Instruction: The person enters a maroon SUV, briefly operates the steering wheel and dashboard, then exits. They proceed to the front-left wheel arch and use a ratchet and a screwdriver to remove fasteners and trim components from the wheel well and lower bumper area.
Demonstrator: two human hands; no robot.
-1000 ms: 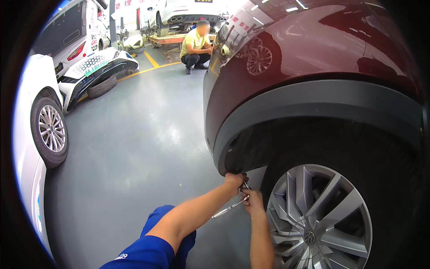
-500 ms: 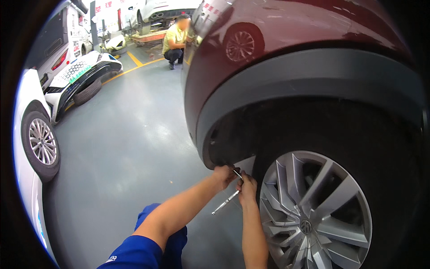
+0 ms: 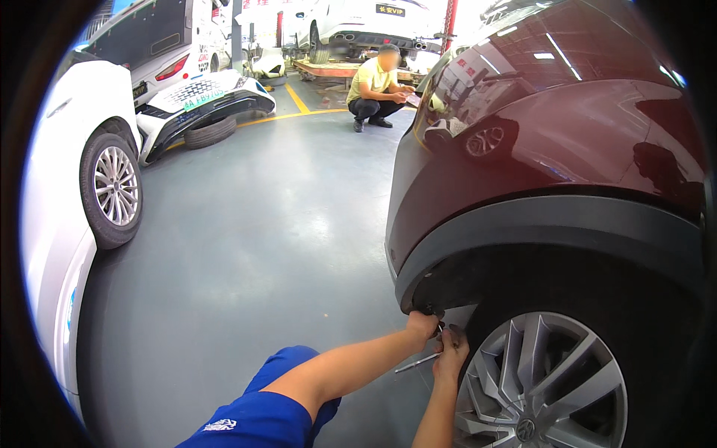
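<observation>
Both my hands meet at the lower front corner of the black wheel-arch trim point(image 3: 538, 224) on a dark red car point(image 3: 538, 142). My left hand point(image 3: 424, 325) is closed right at the trim's bottom end; what its fingers hold is hidden. Just beside it, my right hand point(image 3: 452, 354) grips a silver ratchet wrench point(image 3: 417, 364), whose slim handle sticks out to the left below my hands. The wrench's working end, between the hands, is mostly covered. A silver alloy wheel point(image 3: 549, 373) stands close to the right of my right hand.
At the left stands a white car with a multi-spoke wheel point(image 3: 116, 185). Further back, a removed white-and-black bumper point(image 3: 209, 101) rests by a loose tire point(image 3: 210, 134). A person in a yellow shirt point(image 3: 371, 81) squats beyond the red car, and a white car point(image 3: 358, 30) sits over an orange lift platform point(image 3: 332, 69).
The view has shifted, so the scene sits lower and further right. My hands stay at the trim corner, while the wrench handle has swung from steeply slanted to nearly level.
</observation>
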